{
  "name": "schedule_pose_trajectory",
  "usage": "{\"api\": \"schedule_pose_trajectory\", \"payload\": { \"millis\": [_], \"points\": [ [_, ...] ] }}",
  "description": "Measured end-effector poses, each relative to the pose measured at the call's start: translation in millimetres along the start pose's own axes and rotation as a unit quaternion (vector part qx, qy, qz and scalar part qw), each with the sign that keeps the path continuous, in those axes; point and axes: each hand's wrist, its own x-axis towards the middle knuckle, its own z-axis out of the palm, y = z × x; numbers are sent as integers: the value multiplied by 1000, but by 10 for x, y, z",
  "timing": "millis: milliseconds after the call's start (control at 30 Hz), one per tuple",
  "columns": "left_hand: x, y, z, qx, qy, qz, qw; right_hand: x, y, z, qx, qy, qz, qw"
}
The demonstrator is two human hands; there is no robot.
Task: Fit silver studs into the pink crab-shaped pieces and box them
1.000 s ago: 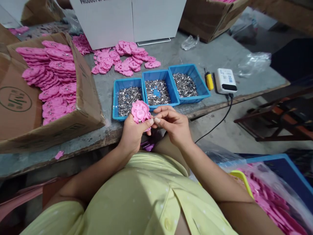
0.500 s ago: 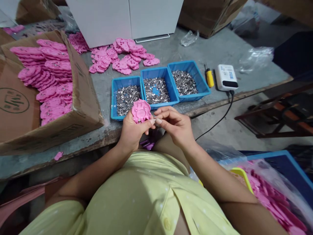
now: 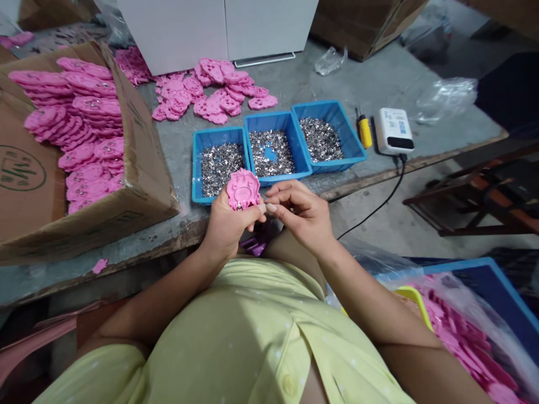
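Observation:
My left hand grips a pink paw-shaped plastic piece just in front of the table's near edge. A small metal bit shows at the piece's lower edge. My right hand is right beside it, fingertips pinched together at the left thumb; what they hold is too small to make out. Behind the hands stand three blue trays filled with small shiny metal parts.
An open cardboard box with stacked pink pieces stands at the left. Loose pink pieces lie behind the trays. A yellow screwdriver and a white device with a cable lie at the right. A blue crate of pink pieces sits at lower right.
Hands and pink piece stay almost still, the fingers only shifting slightly. The camera has tilted a little.

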Motion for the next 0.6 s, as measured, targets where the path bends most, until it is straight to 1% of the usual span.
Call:
{"api": "schedule_pose_trajectory", "payload": {
  "millis": [67,133,233,300,400,500,600],
  "points": [
    [-3,-4,-10,2,3,-2,1000,-3,3,9,-25,-8,-13,1000],
    [-3,-8,-17,1,7,-4,1000,-12,-5,11,-64,-14,-40,997],
    [4,-11,-21,2,13,-3,1000,-32,-18,9,-131,-19,-94,987],
    [8,-13,-23,4,15,0,1000,-46,-19,9,-166,-19,-118,979],
    [8,-24,-30,6,17,10,1000,-57,-15,12,-179,-12,-143,973],
    [-3,-37,-41,15,18,27,999,-54,-21,20,-158,-5,-144,977],
    [-18,-32,-42,35,21,32,999,-41,-32,33,-149,-1,-114,982]
  ]
}}
